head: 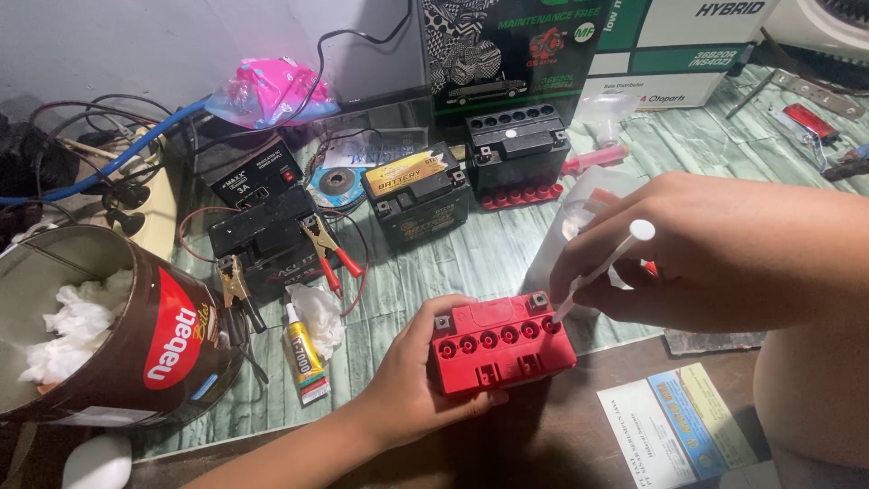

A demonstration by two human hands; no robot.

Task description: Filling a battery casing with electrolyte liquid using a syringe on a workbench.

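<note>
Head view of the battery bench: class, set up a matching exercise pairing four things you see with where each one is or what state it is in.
Column one:
1. red battery
2. white dropper
3. glue tube
4. round tin

Column two:
A. lies on the table beside crumpled tissue
B. held in the right hand, tip at a filler hole
C. tipped on its side, tissue inside
D. steadied by the left hand at the table's front edge

Pairs: 1-D, 2-B, 3-A, 4-C
</note>
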